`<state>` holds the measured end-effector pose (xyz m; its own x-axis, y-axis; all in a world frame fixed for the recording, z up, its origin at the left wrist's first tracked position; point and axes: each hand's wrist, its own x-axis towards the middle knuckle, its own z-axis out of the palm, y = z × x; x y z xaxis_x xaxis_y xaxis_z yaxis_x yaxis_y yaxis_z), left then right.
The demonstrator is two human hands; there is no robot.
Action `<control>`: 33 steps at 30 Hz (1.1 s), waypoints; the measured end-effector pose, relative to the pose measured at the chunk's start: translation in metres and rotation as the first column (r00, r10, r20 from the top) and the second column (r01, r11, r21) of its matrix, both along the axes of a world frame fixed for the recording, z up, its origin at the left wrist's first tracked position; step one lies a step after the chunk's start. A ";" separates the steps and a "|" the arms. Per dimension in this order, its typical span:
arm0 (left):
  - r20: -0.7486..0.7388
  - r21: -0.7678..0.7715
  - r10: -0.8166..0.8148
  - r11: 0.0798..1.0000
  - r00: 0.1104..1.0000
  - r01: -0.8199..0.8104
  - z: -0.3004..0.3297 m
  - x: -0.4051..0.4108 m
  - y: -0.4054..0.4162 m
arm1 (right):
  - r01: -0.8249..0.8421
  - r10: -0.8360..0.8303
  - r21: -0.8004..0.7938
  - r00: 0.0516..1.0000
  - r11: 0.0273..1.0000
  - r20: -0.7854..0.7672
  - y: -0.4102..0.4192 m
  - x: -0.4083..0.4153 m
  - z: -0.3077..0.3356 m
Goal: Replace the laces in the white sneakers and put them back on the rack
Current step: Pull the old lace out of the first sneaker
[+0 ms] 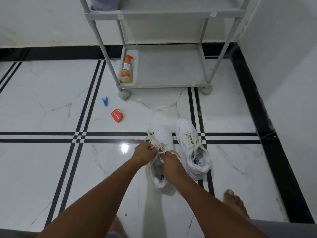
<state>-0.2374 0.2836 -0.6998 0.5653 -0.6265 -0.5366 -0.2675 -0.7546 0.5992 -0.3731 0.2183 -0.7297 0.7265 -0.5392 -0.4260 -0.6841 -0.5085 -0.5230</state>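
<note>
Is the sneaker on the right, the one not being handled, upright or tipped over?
Upright. The right sneaker rests on its sole on the floor, opening facing up, laces threaded across its top.

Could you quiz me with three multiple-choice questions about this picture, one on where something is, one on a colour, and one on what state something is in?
1. Where does the clear pump bottle of orange liquid stand?
A. On the bottom shelf of the grey plastic rack
B. On the floor beside the sneakers
C. On the top shelf of the rack

2. What colour is the small plastic clothes peg lying on the white marble floor?
A. Green
B. Blue
C. Yellow

3. What are the left hand and right hand doing?
A. Resting flat on the floor
B. Lifting the rack
C. Holding the cream laces of the nearer white sneaker

Answers: 1 A, the bottle sits at the left end of the lowest shelf. 2 B, the peg is plainly blue. 3 C, both hands have fingers curled round lace strands over that shoe, while the other white sneaker lies beside it untouched.
</note>
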 end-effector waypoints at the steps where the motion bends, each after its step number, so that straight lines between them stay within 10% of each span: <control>1: 0.058 0.001 -0.021 1.000 0.998 0.021 -0.002 0.002 -0.002 | -0.001 0.001 0.002 1.000 1.000 -0.001 0.000 0.000 0.000; 5: 0.090 -0.053 -0.083 0.995 0.993 0.087 0.025 0.023 -0.016 | 0.012 -0.012 0.007 1.000 1.000 0.006 0.001 -0.002 0.002; 11: -0.352 -0.380 0.419 0.753 0.837 -0.537 0.066 0.047 -0.030 | -0.020 0.021 -0.011 0.999 1.000 0.032 -0.002 -0.003 -0.003; 16: -0.206 0.082 0.128 0.990 0.970 -0.113 0.009 0.017 -0.001 | -0.029 0.030 -0.020 0.999 0.999 0.028 -0.004 -0.004 -0.004; 21: 0.040 0.082 -0.005 0.997 0.999 0.002 0.002 0.003 -0.006 | -0.022 0.023 -0.021 0.999 1.000 0.031 -0.002 -0.003 -0.002; 27: -0.379 -0.254 0.506 0.749 0.775 -0.612 0.050 0.029 -0.026 | -0.043 0.043 -0.038 0.999 0.998 0.014 -0.003 -0.002 0.001; 33: -0.415 0.152 0.023 0.987 0.910 0.045 0.026 0.001 -0.008 | 0.094 -0.098 0.043 0.990 0.995 0.100 -0.009 -0.001 0.010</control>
<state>-0.2363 0.2756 -0.6735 0.2650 -0.5216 -0.8110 -0.0296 -0.8451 0.5338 -0.3741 0.2091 -0.7195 0.7127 -0.5932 -0.3744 -0.6710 -0.4211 -0.6103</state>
